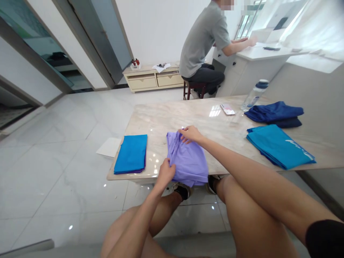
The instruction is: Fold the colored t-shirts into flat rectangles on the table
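Note:
A light purple garment (190,163), partly folded and creased, lies at the front edge of the marble-topped table, its near side hanging slightly over. I cannot make out what kind of garment it is. My left hand (166,171) pinches its near left edge. At the far left corner, the fingers of my right hand (191,134) are bent and closed on the bunched fabric. To the left sits a neat folded stack of bright blue cloth (131,154), with a purple layer showing beneath.
On the table's (161,111) right are folded teal-blue clothes (279,145), dark blue clothes (274,113), a water bottle (254,96) and a phone (227,109). A person (201,39) sits on a stool at a white counter (258,53). A low cabinet (142,83) stands against the wall.

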`<state>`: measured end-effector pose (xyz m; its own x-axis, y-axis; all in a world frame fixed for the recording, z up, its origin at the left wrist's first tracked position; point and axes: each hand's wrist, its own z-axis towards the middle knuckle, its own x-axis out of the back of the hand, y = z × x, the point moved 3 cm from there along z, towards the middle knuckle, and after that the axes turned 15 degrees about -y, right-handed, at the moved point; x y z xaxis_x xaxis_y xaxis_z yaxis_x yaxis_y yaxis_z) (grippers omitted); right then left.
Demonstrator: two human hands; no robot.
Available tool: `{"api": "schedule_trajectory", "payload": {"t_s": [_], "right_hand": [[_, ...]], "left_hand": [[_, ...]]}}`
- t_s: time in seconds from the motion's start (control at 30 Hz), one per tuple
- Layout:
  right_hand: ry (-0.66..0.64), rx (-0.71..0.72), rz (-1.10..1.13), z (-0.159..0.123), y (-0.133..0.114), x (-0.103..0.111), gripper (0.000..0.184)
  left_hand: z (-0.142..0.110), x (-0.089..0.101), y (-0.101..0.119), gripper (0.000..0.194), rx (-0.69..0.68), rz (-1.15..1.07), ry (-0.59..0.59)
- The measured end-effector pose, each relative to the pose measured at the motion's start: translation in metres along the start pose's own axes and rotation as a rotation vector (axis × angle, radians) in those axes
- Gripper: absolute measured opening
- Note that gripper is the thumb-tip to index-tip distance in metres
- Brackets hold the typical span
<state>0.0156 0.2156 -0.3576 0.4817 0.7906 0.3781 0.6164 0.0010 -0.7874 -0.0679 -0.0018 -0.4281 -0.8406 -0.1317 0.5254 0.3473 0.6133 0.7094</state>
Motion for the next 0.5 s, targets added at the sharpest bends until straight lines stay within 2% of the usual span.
{"api": "schedule_trajectory", "payload": {"t_s": [0.1, 0.2, 0.27, 0.37, 0.5], "right_hand": [[0.077, 0.025, -0.275, 0.009, 0.010, 0.007, 0.020], [0.120, 0.010, -0.441, 0.016, 0.025, 0.009, 0.015], [0.092, 0.005, -0.420, 0.021, 0.032, 0.002, 0.019], [0.030, 0.033, -0.346, 0.026, 0.033, -0.014, 0.026], [-0.095, 0.136, -0.161, 0.028, 0.020, -0.038, 0.042]], "left_hand": [[-0.002, 0.004, -0.004, 0.036, 0.071, 0.048, -0.043], [-0.009, 0.003, 0.003, 0.061, 0.061, 0.139, -0.045], [-0.016, 0.001, 0.011, 0.070, 0.036, 0.257, -0.049], [-0.024, -0.001, 0.019, 0.068, 0.020, 0.410, -0.076], [-0.029, 0.004, 0.017, 0.063, 0.019, 0.437, -0.095]]}}
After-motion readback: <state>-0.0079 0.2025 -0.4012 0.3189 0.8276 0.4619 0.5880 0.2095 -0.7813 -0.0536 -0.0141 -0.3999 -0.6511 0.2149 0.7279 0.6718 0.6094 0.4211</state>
